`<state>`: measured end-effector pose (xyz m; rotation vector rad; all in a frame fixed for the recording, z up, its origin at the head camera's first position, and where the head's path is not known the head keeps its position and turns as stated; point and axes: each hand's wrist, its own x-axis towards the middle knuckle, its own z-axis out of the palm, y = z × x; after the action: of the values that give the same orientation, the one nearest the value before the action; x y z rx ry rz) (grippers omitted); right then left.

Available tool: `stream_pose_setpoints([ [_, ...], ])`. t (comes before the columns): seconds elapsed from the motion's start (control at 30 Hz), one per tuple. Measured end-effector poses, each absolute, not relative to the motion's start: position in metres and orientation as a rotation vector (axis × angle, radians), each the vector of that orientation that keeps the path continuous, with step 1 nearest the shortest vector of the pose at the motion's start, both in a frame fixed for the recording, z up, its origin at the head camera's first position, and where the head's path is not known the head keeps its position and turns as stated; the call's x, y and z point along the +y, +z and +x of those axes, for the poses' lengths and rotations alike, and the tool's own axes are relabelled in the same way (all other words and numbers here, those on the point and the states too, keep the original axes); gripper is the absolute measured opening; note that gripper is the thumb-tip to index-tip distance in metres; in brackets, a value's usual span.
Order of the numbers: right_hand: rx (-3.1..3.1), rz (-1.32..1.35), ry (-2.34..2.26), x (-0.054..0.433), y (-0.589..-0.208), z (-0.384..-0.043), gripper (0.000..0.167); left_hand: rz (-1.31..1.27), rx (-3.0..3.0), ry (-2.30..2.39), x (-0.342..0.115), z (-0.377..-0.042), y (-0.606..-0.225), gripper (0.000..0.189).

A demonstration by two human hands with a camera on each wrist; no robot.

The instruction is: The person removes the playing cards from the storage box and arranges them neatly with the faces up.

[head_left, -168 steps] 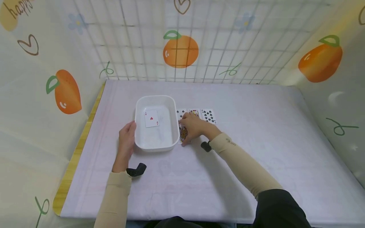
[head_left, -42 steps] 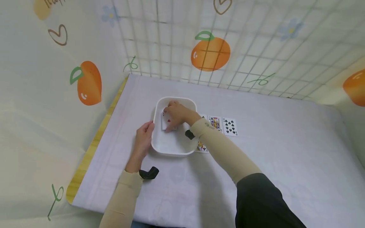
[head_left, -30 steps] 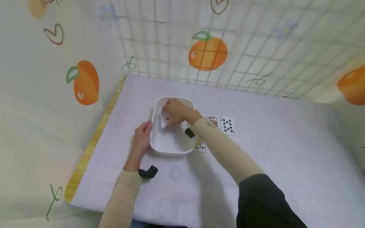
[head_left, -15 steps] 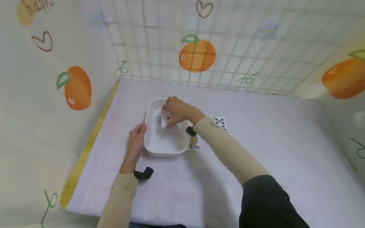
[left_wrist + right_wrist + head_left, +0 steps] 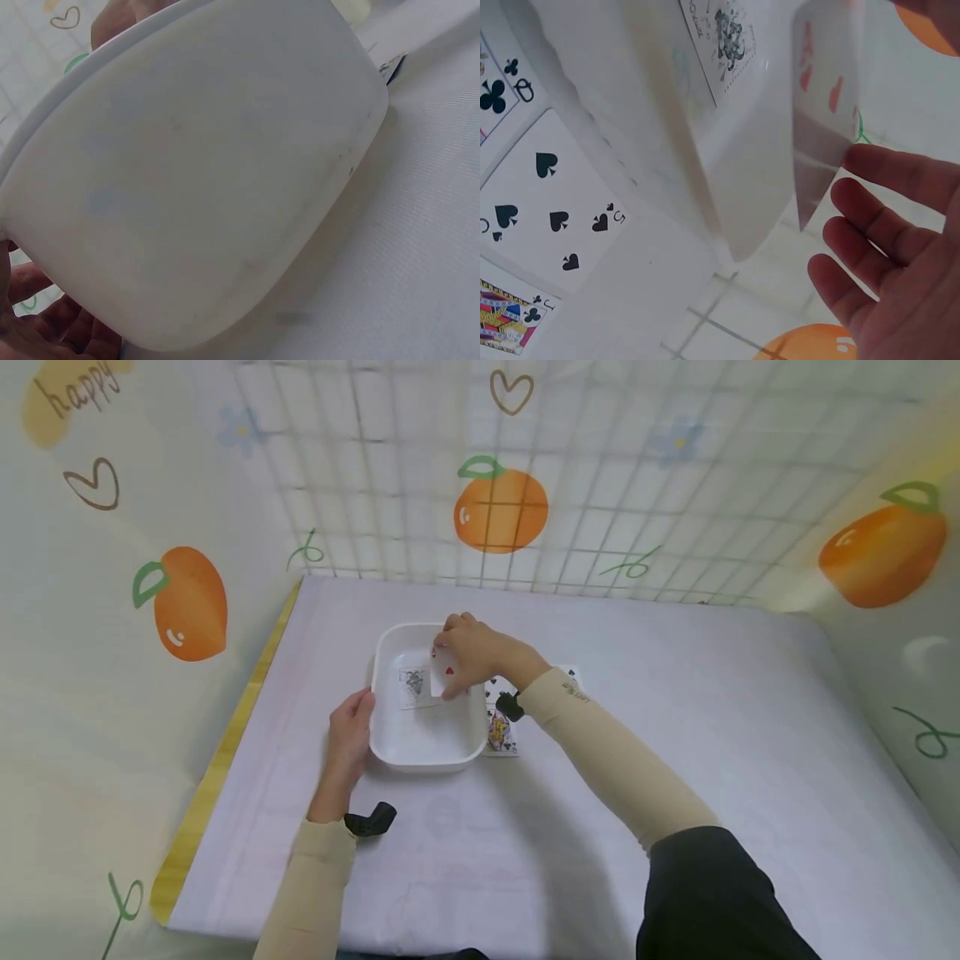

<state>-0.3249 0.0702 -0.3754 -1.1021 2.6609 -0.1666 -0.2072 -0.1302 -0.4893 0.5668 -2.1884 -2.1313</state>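
In the head view a white plastic tub point(image 5: 427, 735) stands on the cloth, its left rim gripped by my left hand point(image 5: 347, 739). Over the tub my right hand point(image 5: 483, 652) pinches an ace of hearts point(image 5: 442, 675) at its edges, raised and tilted. A black-and-white joker card point(image 5: 413, 685) lies face up on the tub floor, left of the ace. From the right wrist, the ace point(image 5: 821, 127) appears nearly edge-on, with a finger against its side. The tub's outer wall point(image 5: 202, 172) fills most of the left wrist view.
Right of the tub several cards lie face up on the cloth: a queen of clubs point(image 5: 500, 735), a five of spades point(image 5: 551, 202), a jack of clubs point(image 5: 510, 315) and another spade card point(image 5: 570, 672), partly behind my forearm. A white wire grid point(image 5: 600, 527) rises behind the table.
My right hand came from the cards on the right into the tub, took hold of the ace of hearts and lifted it to the right, uncovering the joker. The left hand keeps its grip.
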Motion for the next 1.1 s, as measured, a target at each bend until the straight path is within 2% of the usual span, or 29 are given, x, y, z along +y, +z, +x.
stream_pose_setpoints([
  [0.43, 2.684, -1.040, -0.135, 0.095, -0.375, -0.323, 0.084, 0.566, -2.169, -2.129, -0.130, -0.207, -0.490, 0.046],
  [0.77, 2.700, -0.999, -0.192, 0.113, -0.372, -0.319, 0.080, 0.572, -2.197, -2.110, -0.130, -0.206, -0.492, 0.047],
  [1.1, 2.722, -0.933, -0.204, 0.138, -0.370, -0.315, 0.086, 0.545, -2.216, -2.107, -0.130, -0.204, -0.491, 0.050],
])
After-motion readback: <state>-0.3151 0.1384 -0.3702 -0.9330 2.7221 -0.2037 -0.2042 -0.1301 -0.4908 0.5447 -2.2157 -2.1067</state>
